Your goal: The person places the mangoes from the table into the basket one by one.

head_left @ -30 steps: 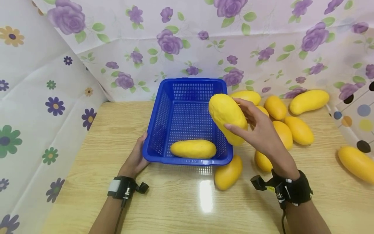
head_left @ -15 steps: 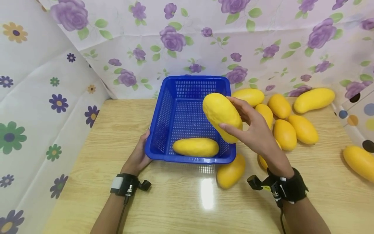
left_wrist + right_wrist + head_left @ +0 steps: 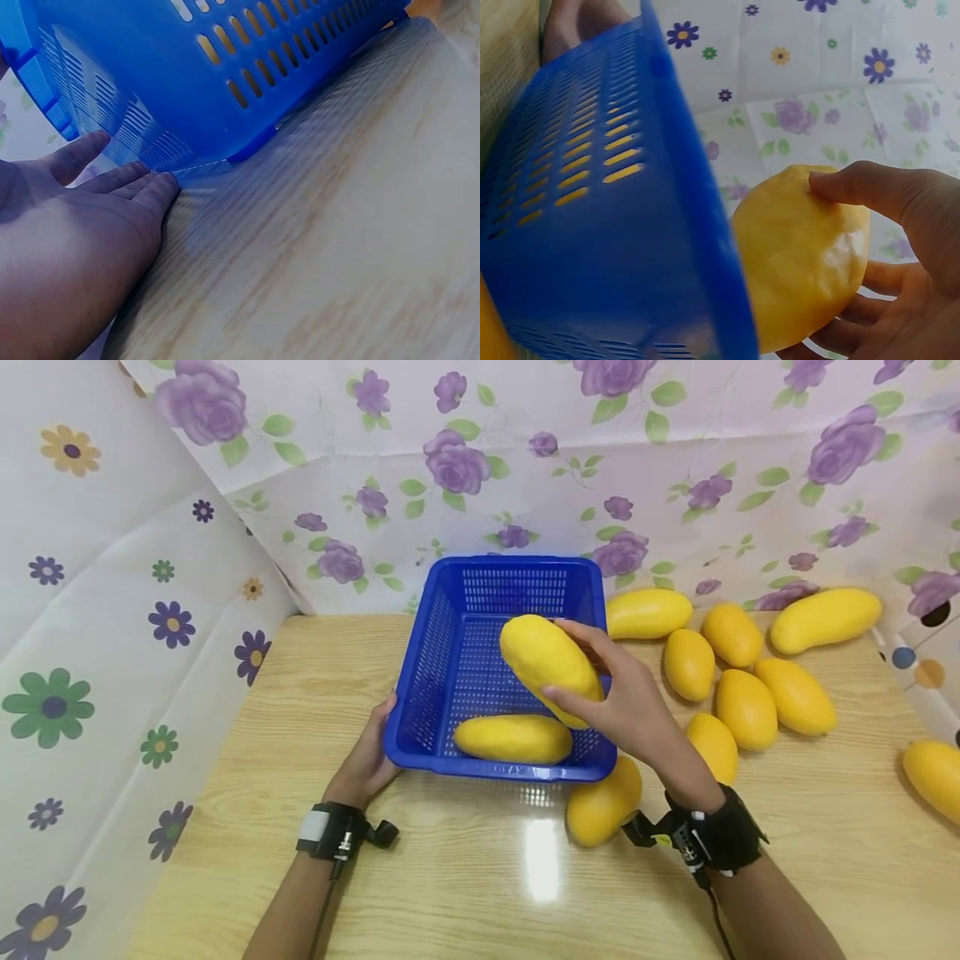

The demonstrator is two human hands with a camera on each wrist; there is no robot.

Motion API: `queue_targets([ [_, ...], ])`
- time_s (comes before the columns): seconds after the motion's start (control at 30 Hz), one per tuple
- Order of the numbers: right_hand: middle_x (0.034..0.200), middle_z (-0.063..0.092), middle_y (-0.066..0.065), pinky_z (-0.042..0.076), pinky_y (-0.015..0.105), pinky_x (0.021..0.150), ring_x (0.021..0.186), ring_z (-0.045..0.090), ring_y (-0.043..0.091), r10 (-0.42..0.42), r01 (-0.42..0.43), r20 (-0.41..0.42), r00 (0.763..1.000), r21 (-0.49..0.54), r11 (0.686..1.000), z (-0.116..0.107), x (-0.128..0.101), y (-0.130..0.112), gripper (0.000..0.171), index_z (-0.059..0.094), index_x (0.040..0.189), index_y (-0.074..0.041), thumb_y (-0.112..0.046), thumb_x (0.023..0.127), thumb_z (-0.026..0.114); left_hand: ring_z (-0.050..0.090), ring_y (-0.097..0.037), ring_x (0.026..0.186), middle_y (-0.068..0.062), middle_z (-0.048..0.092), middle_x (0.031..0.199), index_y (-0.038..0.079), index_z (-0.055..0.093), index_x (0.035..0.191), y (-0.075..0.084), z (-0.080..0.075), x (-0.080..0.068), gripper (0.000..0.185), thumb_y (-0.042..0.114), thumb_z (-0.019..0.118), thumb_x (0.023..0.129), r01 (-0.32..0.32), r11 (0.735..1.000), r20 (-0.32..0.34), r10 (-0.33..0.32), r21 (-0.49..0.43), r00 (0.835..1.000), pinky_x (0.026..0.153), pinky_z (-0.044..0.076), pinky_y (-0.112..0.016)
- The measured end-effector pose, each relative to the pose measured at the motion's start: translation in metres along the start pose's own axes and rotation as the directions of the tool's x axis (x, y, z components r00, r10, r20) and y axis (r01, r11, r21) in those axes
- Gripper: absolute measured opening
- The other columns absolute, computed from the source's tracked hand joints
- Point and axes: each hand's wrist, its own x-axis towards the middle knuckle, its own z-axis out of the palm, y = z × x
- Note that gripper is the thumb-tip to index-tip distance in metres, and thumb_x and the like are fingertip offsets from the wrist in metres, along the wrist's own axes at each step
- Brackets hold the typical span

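Note:
My right hand (image 3: 626, 693) grips an oblong yellow fruit (image 3: 547, 660), thumb on one side and fingers on the other. It is held tilted over the right part of a blue plastic basket (image 3: 501, 770). Inside the basket, along its near wall, lies a similar long yellow fruit (image 3: 513, 738). At the basket's left side is my left hand (image 3: 367, 756); the left wrist view shows its fingers (image 3: 154, 191) extended against the lower wall. In the right wrist view the held fruit (image 3: 802, 255) is partly hidden behind the basket's rim (image 3: 697, 180).
Several mangoes (image 3: 746, 710) lie right of the basket, and one mango (image 3: 600, 806) sits at its near right corner. Two long yellow fruits (image 3: 648, 612) (image 3: 825, 620) lie toward the back. Another yellow fruit (image 3: 933, 781) is at the right edge. Flowered sheets (image 3: 360, 485) cover the walls.
My right hand has carried the oblong fruit leftward, from the basket's right rim to over its inside. The left hand has stayed at the basket's left side. The head view has shifted slightly.

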Motion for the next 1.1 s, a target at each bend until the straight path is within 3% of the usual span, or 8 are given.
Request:
queue_targets([
  [0.2, 0.143, 0.057, 0.004, 0.053, 0.041, 0.088, 0.111, 0.061, 0.021, -0.047, 0.047, 0.006, 0.999, -0.024, 0.999, 0.01, 0.002, 0.004, 0.073, 0.047, 0.151, -0.018, -0.021, 0.087, 0.083, 0.04, -0.026, 0.135, -0.022, 0.02, 0.161, 0.023, 0.016, 0.163, 0.0, 0.0, 0.001, 0.074, 0.058, 0.043, 0.103, 0.0, 1.0, 0.002, 0.0, 0.003, 1.0, 0.103, 0.046, -0.04],
  [0.37, 0.145, 0.055, 0.007, 0.05, 0.047, 0.094, 0.12, 0.057, 0.025, -0.066, 0.067, 0.023, 0.998, -0.083, 0.994, 0.019, 0.004, 0.005, 0.073, 0.047, 0.151, -0.015, -0.023, 0.087, 0.083, 0.039, -0.027, 0.137, -0.022, 0.018, 0.163, 0.026, 0.017, 0.163, 0.001, 0.0, 0.001, 0.072, 0.058, 0.042, 0.104, -0.009, 1.0, 0.009, 0.009, 0.015, 1.0, 0.103, 0.046, -0.039],
  [0.7, 0.144, 0.055, 0.011, 0.05, 0.045, 0.089, 0.116, 0.057, 0.027, -0.027, 0.044, 0.09, 0.996, -0.187, 0.981, 0.027, 0.008, 0.007, 0.074, 0.045, 0.153, -0.016, -0.028, 0.089, 0.081, 0.035, -0.027, 0.14, -0.021, 0.016, 0.163, 0.027, 0.015, 0.163, 0.002, 0.001, -0.002, 0.071, 0.057, 0.04, 0.105, -0.004, 1.0, 0.005, 0.004, 0.007, 1.0, 0.106, 0.043, -0.041],
  [1.1, 0.15, 0.052, 0.009, 0.041, 0.048, 0.108, 0.135, 0.05, 0.029, 0.005, 0.05, 0.24, 0.971, -0.221, 0.974, 0.034, 0.019, 0.011, 0.07, 0.045, 0.152, -0.014, -0.028, 0.092, 0.077, 0.037, -0.027, 0.136, -0.022, 0.02, 0.16, 0.024, 0.015, 0.163, 0.003, 0.005, -0.001, 0.07, 0.055, 0.039, 0.106, -0.012, 1.0, 0.014, 0.012, 0.003, 1.0, 0.104, 0.044, -0.041],
])
